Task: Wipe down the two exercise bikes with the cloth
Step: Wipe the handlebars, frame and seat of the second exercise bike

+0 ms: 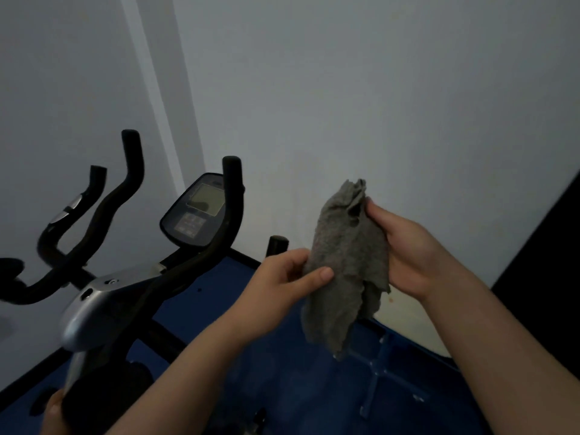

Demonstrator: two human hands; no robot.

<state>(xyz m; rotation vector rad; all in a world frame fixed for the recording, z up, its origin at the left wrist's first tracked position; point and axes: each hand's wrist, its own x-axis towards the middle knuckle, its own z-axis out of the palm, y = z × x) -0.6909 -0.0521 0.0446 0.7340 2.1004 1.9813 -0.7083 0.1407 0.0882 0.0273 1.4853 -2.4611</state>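
Cloth hangs in the air between your two hands, long axis running top to bottom, well clear of any bike surface. Your right hand curls round its upper right edge, and your left hand pinches the left side between thumb and fingers. The nearer exercise bike lies down and to the left of the cloth, its console and handlebars on your left hand's side. That hand is nearer, so the wipe likely starts leftward. A second set of handlebars stands farther left.
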